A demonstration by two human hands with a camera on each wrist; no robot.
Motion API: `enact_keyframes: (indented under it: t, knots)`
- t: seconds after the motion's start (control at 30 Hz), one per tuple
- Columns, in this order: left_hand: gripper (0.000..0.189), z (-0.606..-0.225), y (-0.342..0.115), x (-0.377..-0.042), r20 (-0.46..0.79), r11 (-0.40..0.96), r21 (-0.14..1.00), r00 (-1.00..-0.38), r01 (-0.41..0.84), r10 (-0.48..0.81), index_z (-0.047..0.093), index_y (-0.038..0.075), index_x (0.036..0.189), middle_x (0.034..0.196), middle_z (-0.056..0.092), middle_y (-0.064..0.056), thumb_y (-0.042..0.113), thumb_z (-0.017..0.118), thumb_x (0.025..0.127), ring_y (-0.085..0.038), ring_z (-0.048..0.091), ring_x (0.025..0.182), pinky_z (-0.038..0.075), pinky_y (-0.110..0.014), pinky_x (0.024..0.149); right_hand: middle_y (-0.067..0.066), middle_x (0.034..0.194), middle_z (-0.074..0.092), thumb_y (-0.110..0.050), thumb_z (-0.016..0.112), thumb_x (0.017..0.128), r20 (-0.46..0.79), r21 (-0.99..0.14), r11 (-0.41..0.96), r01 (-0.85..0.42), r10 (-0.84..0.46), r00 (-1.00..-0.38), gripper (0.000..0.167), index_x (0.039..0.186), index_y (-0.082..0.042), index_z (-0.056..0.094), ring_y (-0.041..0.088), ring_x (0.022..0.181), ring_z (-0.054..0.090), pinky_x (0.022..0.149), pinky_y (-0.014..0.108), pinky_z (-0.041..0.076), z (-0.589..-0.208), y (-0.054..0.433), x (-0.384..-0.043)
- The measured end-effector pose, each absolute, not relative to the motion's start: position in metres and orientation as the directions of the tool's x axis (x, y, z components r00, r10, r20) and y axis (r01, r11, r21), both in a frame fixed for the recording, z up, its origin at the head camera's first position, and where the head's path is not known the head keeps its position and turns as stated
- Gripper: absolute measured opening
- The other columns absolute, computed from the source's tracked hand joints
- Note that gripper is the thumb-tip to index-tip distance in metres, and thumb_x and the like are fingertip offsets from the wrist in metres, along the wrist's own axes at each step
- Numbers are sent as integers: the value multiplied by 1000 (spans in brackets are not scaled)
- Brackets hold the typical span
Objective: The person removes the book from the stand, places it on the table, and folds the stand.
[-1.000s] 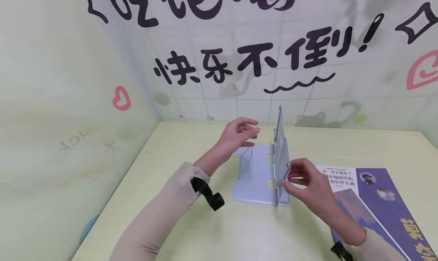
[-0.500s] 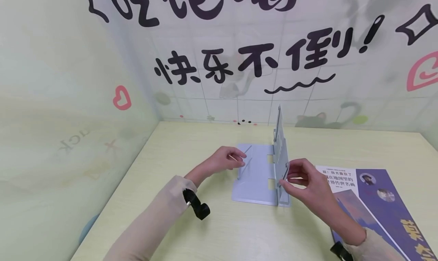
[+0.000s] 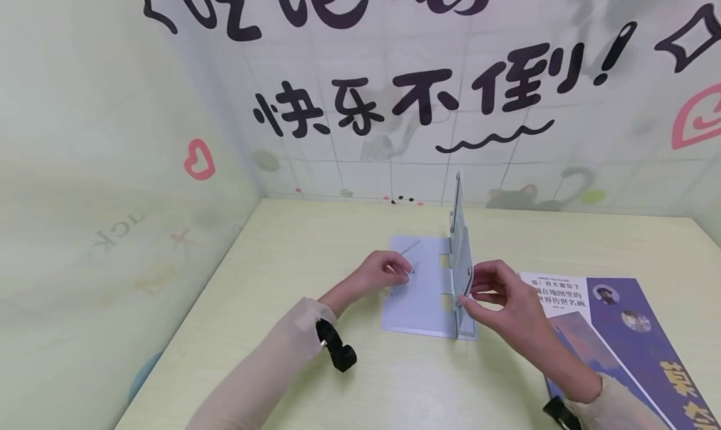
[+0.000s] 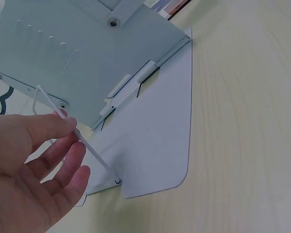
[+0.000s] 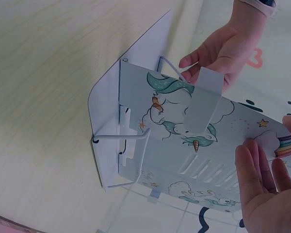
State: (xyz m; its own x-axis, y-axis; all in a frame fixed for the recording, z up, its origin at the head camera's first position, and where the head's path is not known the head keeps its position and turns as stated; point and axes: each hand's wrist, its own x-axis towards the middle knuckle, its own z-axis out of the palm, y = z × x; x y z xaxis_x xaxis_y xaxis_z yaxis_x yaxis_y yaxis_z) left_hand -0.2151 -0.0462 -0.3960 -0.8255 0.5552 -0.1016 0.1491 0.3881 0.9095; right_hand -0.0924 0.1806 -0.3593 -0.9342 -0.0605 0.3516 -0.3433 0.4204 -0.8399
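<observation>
A pale metal book stand [image 3: 419, 311] lies on the table, its base plate flat and its back panel [image 3: 463, 255] upright. My left hand [image 3: 380, 272] pinches the white wire support leg [image 4: 94, 153] between thumb and fingers. In the left wrist view this wire rises from the base, hinged at its lower end. My right hand [image 3: 501, 295] holds the panel's near edge, thumb on one side and fingers against the printed face. Unicorns and a rainbow [image 5: 287, 145] decorate that face in the right wrist view. A second wire loop [image 5: 144, 150] stands out in front of it.
Right of the stand, partly under my right forearm, lies a purple and white book [image 3: 636, 330]. Behind the table [image 3: 315, 230] hangs a printed cloth [image 3: 360, 104] with large black characters. Another pale cloth [image 3: 112, 198] closes the left side.
My left hand has come down from above the base, taken hold of the wire leg and tilted it rightward toward the panel. The right hand keeps its hold on the panel.
</observation>
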Motion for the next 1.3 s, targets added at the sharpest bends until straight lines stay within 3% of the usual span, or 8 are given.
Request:
enact_keyframes:
  t: [0.23, 0.5, 0.73, 1.0, 1.3]
  knots:
    - [15, -403, -33, -213, -106, 418, 892, -822, 169, 559, 67, 0, 95, 76, 61, -2, -3, 64, 81, -12, 53, 68, 45, -20, 58, 9, 90, 60, -1, 74, 74, 355, -843, 408, -350, -66, -933, 38, 105, 1, 52, 8, 79, 60, 70, 21, 53, -359, 180, -92]
    - [14, -414, -22, -212, -40, 433, 857, -804, 278, 593, 69, 3, 90, 72, 59, -1, -6, 64, 80, -10, 51, 66, 44, -19, 60, 13, 90, 60, -1, 74, 74, 354, -840, 410, -354, -80, -932, 38, 106, 1, 52, 9, 79, 61, 70, 23, 54, -359, 181, -93]
    - [15, -419, -15, -211, -11, 479, 794, -779, 373, 626, 70, 5, 88, 77, 62, -7, -6, 65, 79, -9, 52, 66, 44, -19, 61, 10, 90, 60, -3, 74, 74, 347, -833, 431, -346, -79, -935, 38, 106, 0, 52, 9, 79, 61, 70, 26, 54, -360, 182, -94]
    - [17, -420, -10, -211, -26, 543, 715, -759, 440, 650, 71, 5, 86, 70, 57, 2, -7, 62, 80, -7, 47, 63, 39, -16, 57, 6, 89, 60, -3, 74, 75, 350, -829, 439, -347, -77, -933, 38, 105, -1, 52, 9, 78, 60, 70, 19, 53, -360, 183, -94]
    - [14, -414, -11, -211, -63, 560, 692, -734, 456, 676, 71, 5, 91, 70, 57, 3, -2, 64, 82, -7, 47, 63, 40, -16, 58, 6, 89, 59, -3, 74, 75, 352, -834, 425, -352, -83, -932, 37, 105, -1, 52, 9, 79, 60, 71, 24, 54, -359, 182, -94]
